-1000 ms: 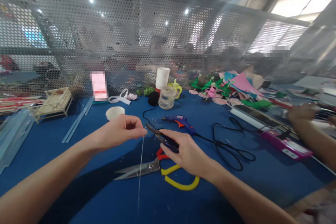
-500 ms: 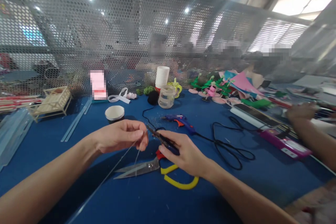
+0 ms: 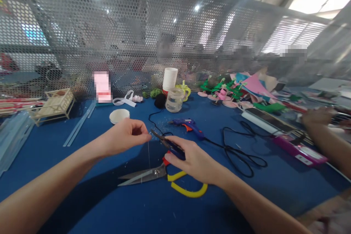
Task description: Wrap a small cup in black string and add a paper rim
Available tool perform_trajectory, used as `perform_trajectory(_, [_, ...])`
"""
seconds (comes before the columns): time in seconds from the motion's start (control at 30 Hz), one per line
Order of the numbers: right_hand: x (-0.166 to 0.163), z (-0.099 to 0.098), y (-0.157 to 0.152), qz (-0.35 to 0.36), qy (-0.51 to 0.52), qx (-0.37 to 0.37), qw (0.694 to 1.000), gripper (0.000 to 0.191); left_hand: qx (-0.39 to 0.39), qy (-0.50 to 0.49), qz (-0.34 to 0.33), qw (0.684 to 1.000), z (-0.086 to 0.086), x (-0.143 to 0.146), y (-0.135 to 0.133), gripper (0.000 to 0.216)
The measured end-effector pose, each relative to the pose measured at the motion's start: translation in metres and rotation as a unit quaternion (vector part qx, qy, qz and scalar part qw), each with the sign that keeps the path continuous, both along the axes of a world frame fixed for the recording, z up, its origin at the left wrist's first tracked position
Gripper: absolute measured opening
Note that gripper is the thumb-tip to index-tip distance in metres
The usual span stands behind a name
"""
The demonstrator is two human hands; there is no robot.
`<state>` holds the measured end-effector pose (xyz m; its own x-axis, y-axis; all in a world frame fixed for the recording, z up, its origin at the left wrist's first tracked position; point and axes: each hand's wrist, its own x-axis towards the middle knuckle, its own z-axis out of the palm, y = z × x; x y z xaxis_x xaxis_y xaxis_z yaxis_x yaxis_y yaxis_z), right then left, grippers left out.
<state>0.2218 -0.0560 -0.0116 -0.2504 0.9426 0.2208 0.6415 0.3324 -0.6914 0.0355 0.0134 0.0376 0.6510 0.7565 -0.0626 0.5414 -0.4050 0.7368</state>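
My left hand [image 3: 124, 137] pinches a thin clear strand [image 3: 149, 155] between thumb and fingertips; the strand hangs toward the table. Just right of those fingertips are the jaw tips of dark-handled pliers [image 3: 176, 150], perhaps cutters. My right hand [image 3: 195, 159] is wrapped around their handles. Whether the jaws touch the strand I cannot tell. Below both hands lie large scissors [image 3: 142, 177] with yellow and red handles, blades pointing left. Beyond my left hand stands a white paper cup [image 3: 119, 116], partly hidden.
A blue glue gun [image 3: 189, 124] lies ahead, its black cord [image 3: 241, 150] looping right to a purple power strip [image 3: 300, 151]. Behind stand a clear jar [image 3: 174, 101] and stacked paper cups [image 3: 170, 78]. A small bamboo frame [image 3: 56, 106] sits left. Another person's arm [image 3: 325, 131] reaches in at right.
A long strand that ran from my left hand toward the front left is gone from view. My left fingers have shifted into a fingertip pinch; the pliers have moved slightly left.
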Motion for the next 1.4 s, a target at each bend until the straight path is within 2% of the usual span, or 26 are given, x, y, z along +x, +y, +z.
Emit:
perform_trajectory(0.23, [0.000, 0.003, -0.003, 0.036, 0.029, -0.026, 0.999, 0.030, -0.132, -0.094, -0.016, 0.987, -0.002, -0.005, 0.006, 0.021])
perform_trajectory(0.3, [0.001, 0.003, -0.003, 0.049, 0.050, -0.040, 0.997, 0.032, -0.214, -0.158, -0.053, 0.962, -0.006, -0.007, 0.009, 0.021])
perform_trajectory(0.4, [0.002, 0.003, -0.003, 0.067, 0.073, -0.046, 0.994, 0.033, -0.348, -0.237, -0.106, 0.901, -0.018, -0.008, 0.012, 0.022])
perform_trajectory(0.47, [0.002, 0.003, -0.003, 0.078, 0.076, -0.041, 0.993, 0.031, -0.398, -0.252, -0.130, 0.873, -0.025, -0.005, 0.010, 0.027])
perform_trajectory(0.53, [0.003, 0.004, -0.003, 0.084, 0.070, -0.037, 0.993, 0.030, -0.412, -0.268, -0.136, 0.860, -0.029, -0.002, 0.008, 0.031])
perform_trajectory(0.6, [0.003, 0.005, -0.003, 0.080, 0.057, -0.035, 0.995, 0.029, -0.383, -0.265, -0.121, 0.876, -0.027, 0.000, 0.006, 0.035])
perform_trajectory(0.67, [0.002, 0.005, -0.004, 0.059, 0.039, -0.023, 0.997, 0.028, -0.295, -0.212, -0.086, 0.928, -0.020, 0.001, 0.002, 0.035])
perform_trajectory(0.73, [0.001, 0.003, -0.004, 0.020, 0.019, 0.005, 1.000, 0.027, -0.134, -0.102, -0.032, 0.985, -0.012, 0.002, -0.003, 0.029])
perform_trajectory(0.77, [0.000, 0.002, -0.005, 0.001, 0.007, 0.019, 1.000, 0.026, -0.031, -0.042, -0.004, 0.999, -0.008, 0.002, -0.006, 0.026])
perform_trajectory(0.83, [-0.001, 0.000, -0.005, -0.022, -0.009, 0.039, 0.999, 0.026, 0.156, 0.038, 0.043, 0.986, -0.002, 0.003, -0.012, 0.022])
perform_trajectory(0.87, [-0.001, 0.000, -0.005, -0.024, -0.010, 0.041, 0.999, 0.026, 0.200, 0.054, 0.053, 0.977, 0.000, 0.003, -0.013, 0.021])
perform_trajectory(0.9, [-0.001, 0.000, -0.005, -0.019, -0.005, 0.037, 0.999, 0.026, 0.203, 0.053, 0.052, 0.976, 0.001, 0.003, -0.014, 0.020])
perform_trajectory(0.93, [0.000, 0.000, -0.005, -0.008, 0.007, 0.028, 1.000, 0.027, 0.165, 0.034, 0.038, 0.985, 0.002, 0.002, -0.014, 0.020])
perform_trajectory(1.0, [0.001, 0.003, -0.005, 0.021, 0.040, 0.006, 0.999, 0.030, 0.013, -0.046, -0.017, 0.999, 0.002, -0.001, -0.009, 0.022])
perform_trajectory(1.03, [0.003, 0.004, -0.005, 0.036, 0.056, -0.005, 0.998, 0.031, -0.073, -0.099, -0.052, 0.991, 0.000, -0.002, -0.006, 0.024])
perform_trajectory(1.1, [0.005, 0.005, -0.004, 0.061, 0.080, -0.018, 0.995, 0.032, -0.227, -0.183, -0.099, 0.952, -0.004, -0.005, 0.000, 0.027])
perform_trajectory(1.17, [0.006, 0.005, -0.003, 0.074, 0.091, -0.023, 0.993, 0.033, -0.315, -0.223, -0.110, 0.916, -0.009, -0.006, 0.005, 0.029])
perform_trajectory(1.2, [0.006, 0.003, -0.002, 0.076, 0.093, -0.026, 0.992, 0.033, -0.329, -0.223, -0.109, 0.911, -0.011, -0.005, 0.006, 0.029])
perform_trajectory(1.27, [0.005, 0.000, -0.001, 0.071, 0.089, -0.036, 0.993, 0.031, -0.284, -0.178, -0.094, 0.938, -0.012, -0.003, 0.005, 0.028])
perform_trajectory(1.3, [0.004, -0.002, -0.001, 0.064, 0.085, -0.042, 0.993, 0.029, -0.223, -0.132, -0.077, 0.963, -0.011, -0.001, 0.003, 0.026])
perform_trajectory(1.37, [0.001, -0.005, 0.000, 0.049, 0.078, -0.057, 0.994, 0.026, -0.042, -0.019, -0.021, 0.999, -0.006, 0.002, -0.003, 0.020])
perform_trajectory(1.4, [0.000, -0.007, 0.000, 0.041, 0.077, -0.062, 0.994, 0.024, 0.060, 0.034, 0.012, 0.998, -0.003, 0.003, -0.007, 0.017])
